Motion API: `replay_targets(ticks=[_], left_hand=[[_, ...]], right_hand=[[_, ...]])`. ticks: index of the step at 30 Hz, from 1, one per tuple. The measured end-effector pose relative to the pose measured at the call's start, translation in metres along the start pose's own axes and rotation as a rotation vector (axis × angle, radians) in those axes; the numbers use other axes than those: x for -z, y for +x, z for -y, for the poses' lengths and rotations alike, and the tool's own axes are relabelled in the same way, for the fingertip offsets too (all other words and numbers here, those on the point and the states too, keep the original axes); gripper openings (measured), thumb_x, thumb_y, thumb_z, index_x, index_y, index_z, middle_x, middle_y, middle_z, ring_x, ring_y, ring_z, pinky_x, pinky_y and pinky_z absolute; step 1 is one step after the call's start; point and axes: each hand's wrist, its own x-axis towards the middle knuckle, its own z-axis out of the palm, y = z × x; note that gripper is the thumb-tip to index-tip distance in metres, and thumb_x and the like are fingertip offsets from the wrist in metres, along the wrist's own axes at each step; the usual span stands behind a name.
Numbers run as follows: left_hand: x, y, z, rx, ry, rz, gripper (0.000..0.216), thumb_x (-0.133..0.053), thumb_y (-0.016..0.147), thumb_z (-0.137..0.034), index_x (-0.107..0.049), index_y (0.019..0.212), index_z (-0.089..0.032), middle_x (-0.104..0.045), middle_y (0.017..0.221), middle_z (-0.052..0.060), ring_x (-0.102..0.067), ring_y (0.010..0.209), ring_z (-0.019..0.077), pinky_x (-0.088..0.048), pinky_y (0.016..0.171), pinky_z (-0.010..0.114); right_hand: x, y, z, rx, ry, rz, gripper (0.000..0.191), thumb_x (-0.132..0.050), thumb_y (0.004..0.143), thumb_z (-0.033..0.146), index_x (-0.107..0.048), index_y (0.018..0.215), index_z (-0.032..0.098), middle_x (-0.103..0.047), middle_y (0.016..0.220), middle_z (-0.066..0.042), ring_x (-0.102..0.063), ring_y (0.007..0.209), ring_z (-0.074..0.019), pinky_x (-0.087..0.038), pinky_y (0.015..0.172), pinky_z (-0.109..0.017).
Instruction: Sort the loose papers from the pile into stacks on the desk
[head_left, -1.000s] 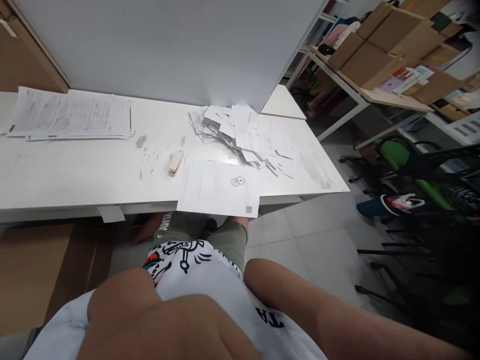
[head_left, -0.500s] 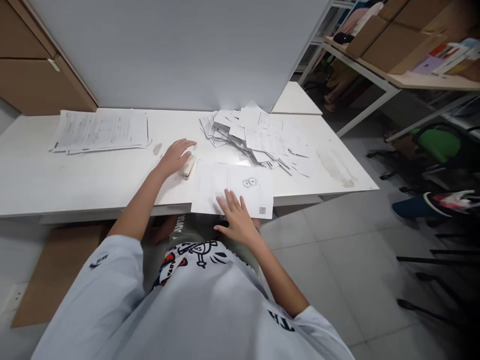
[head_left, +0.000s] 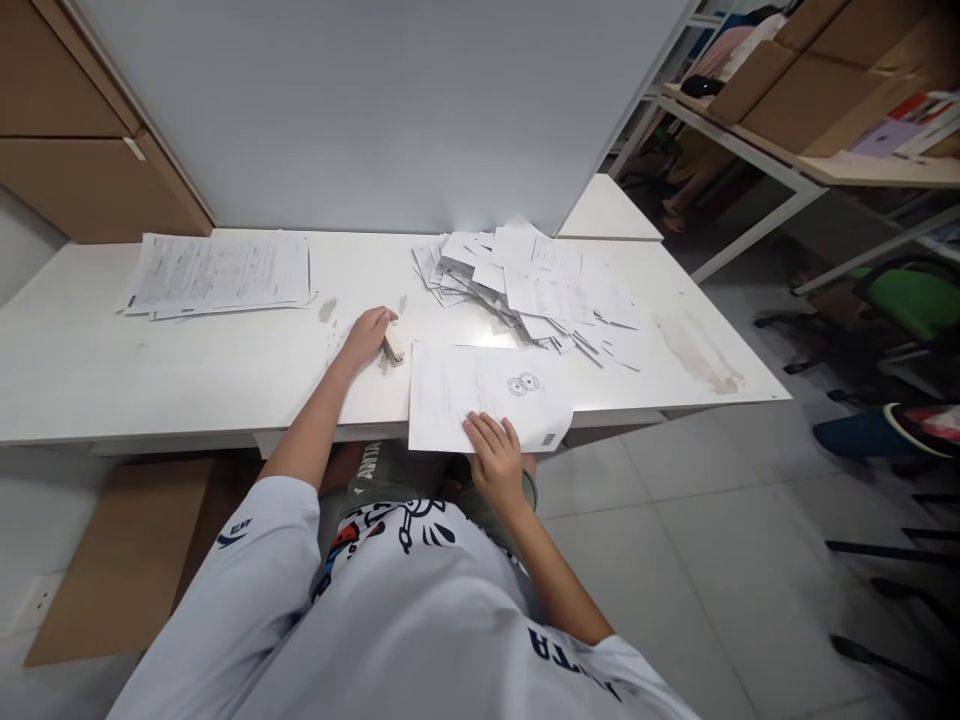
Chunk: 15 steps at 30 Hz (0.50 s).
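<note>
The small stapler (head_left: 393, 347) is gripped by the left hand (head_left: 367, 335) on the white table (head_left: 150, 370). The right hand (head_left: 495, 455) has been slid back, fingers flat on the paper sheet (head_left: 465, 385) hanging over the table's edge.

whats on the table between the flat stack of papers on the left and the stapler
Only bare table with grey smudges separates the flat stack from the stapler under the left hand, head view.

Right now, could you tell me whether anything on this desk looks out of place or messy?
Yes. The loose papers at the back right lie in a fanned, slumped heap, unlike the squared stack at back left. The sheet under the right hand overhangs the desk edge. Grey smudges mark the desktop.
</note>
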Motion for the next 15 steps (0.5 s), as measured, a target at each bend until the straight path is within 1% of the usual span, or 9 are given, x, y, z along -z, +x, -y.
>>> replay_targets(ticks=[3, 7, 9, 12, 15], left_hand=[[-0.0004, 0.0016, -0.0012, 0.015, 0.005, 0.009, 0.036, -0.035, 0.095, -0.033, -0.066, 0.1, -0.018, -0.068, 0.114, 0.009, -0.058, 0.111, 0.0245, -0.042, 0.101, 0.036], [-0.0003, 0.0029, -0.0009, 0.01, 0.004, 0.016, 0.035, -0.036, 0.095, -0.033, -0.067, 0.099, -0.017, -0.069, 0.114, 0.008, -0.059, 0.111, 0.0243, -0.042, 0.101, 0.035], [-0.0001, 0.003, -0.0006, 0.014, -0.001, 0.008, 0.034, -0.037, 0.095, -0.034, -0.067, 0.099, -0.018, -0.069, 0.114, 0.008, -0.059, 0.111, 0.0242, -0.043, 0.1, 0.035], [0.0, 0.0027, -0.0003, 0.02, -0.018, 0.006, 0.034, -0.038, 0.095, -0.035, -0.068, 0.098, -0.019, -0.07, 0.114, 0.007, -0.06, 0.111, 0.0241, -0.043, 0.1, 0.035], [-0.0003, 0.0033, 0.0013, 0.016, -0.032, 0.012, 0.034, -0.039, 0.095, -0.035, -0.069, 0.098, -0.019, -0.07, 0.114, 0.007, -0.06, 0.112, 0.0239, -0.043, 0.101, 0.035]], right_hand=[[0.0059, -0.0085, 0.0004, 0.04, 0.043, -0.071, 0.056, -0.037, 0.088, 0.009, -0.058, 0.137, 0.024, -0.064, 0.136, -0.008, -0.056, 0.132, -0.0245, -0.037, 0.116, -0.053], [0.0103, -0.0124, 0.0005, 0.156, 0.073, -0.043, 0.053, -0.037, 0.088, 0.01, -0.062, 0.131, 0.027, -0.067, 0.132, -0.006, -0.057, 0.131, -0.0224, -0.037, 0.115, -0.05], [0.0101, -0.0116, 0.0007, 0.235, 0.094, -0.071, 0.05, -0.038, 0.088, 0.01, -0.063, 0.129, 0.026, -0.069, 0.128, -0.006, -0.059, 0.129, -0.0214, -0.039, 0.113, -0.048], [0.0092, -0.0089, 0.0018, 0.344, 0.13, -0.128, 0.05, -0.039, 0.088, 0.008, -0.061, 0.131, 0.022, -0.071, 0.125, -0.008, -0.059, 0.128, -0.0203, -0.039, 0.113, -0.046], [0.0082, -0.004, 0.0018, 0.37, 0.132, -0.122, 0.053, -0.04, 0.088, 0.005, -0.056, 0.136, 0.02, -0.07, 0.127, -0.008, -0.057, 0.13, -0.0199, -0.036, 0.115, -0.046]])
